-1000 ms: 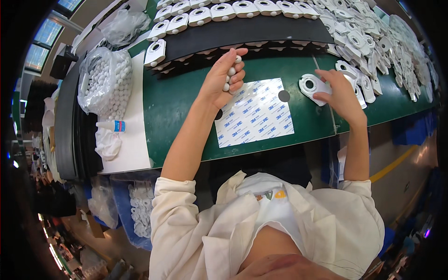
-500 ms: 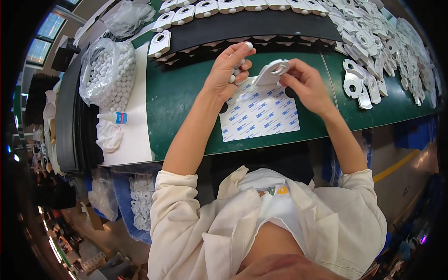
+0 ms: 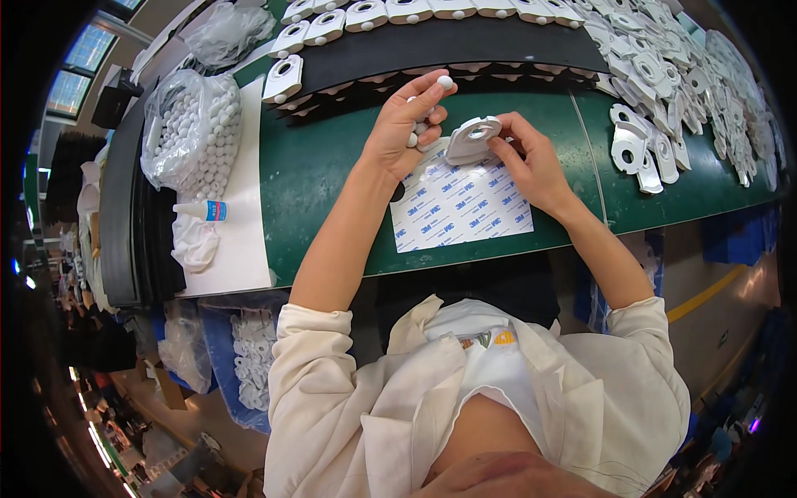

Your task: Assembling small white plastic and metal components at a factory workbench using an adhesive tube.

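Several small white balls rest in my left hand (image 3: 396, 133), its fingers curled round them. One white ball (image 3: 446, 83) is pinched at the tips of the thumb and forefinger. My right hand (image 3: 531, 162) grips a white plastic part (image 3: 471, 139) with a round hole at one end, tilted above a sheet with blue print (image 3: 465, 207) on the table. The part and the pinched ball are apart. Behind the hands, a black strip (image 3: 448, 43) carries a row of similar white parts (image 3: 367, 15), several with a white ball at the near edge.
A clear bag of white balls (image 3: 195, 133) stands at the left, with a small glue bottle (image 3: 201, 210) and a crumpled white cloth (image 3: 195, 243) near it. Loose white parts (image 3: 656, 75) are heaped at the right of the green table (image 3: 324, 191). Below hangs a blue bin (image 3: 249, 357) of white pieces.
My right hand has moved slightly left and nearer the table edge, turning the white part to a flatter tilt. My left hand has barely moved and still pinches the ball.
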Demonstrator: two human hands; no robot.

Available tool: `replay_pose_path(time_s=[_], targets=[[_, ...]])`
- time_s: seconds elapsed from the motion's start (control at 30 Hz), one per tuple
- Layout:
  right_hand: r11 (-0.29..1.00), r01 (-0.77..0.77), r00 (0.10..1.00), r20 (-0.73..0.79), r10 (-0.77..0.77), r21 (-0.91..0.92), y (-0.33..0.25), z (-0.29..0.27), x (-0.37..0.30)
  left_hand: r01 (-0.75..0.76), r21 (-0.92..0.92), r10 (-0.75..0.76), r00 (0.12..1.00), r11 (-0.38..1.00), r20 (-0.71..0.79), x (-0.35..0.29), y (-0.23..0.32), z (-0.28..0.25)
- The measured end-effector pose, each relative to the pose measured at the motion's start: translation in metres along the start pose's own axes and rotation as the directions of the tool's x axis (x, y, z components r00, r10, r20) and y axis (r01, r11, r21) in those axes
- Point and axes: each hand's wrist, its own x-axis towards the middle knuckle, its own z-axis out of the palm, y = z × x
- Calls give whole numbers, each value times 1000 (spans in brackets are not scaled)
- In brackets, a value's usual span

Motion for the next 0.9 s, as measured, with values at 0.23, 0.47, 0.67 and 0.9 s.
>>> replay_pose_path(time_s=[0.23,0.47,0.67,0.9], targets=[[1000,21,999,-50,-20,22,1,1,-2,12,-20,-11,999,1000,31,0,0,1],[942,210,976,6,-216,-262,-3,5,-2,17,15,-17,1000,1000,6,1,0,1],[837,-59,985,-103,136,543,5,-5,5,11,107,-11,1000,994,-2,-2,-1,2],[544,-97,973,-35,228,834,10,-13,6,-9,308,-5,999,951,45,-9,-3,13]])
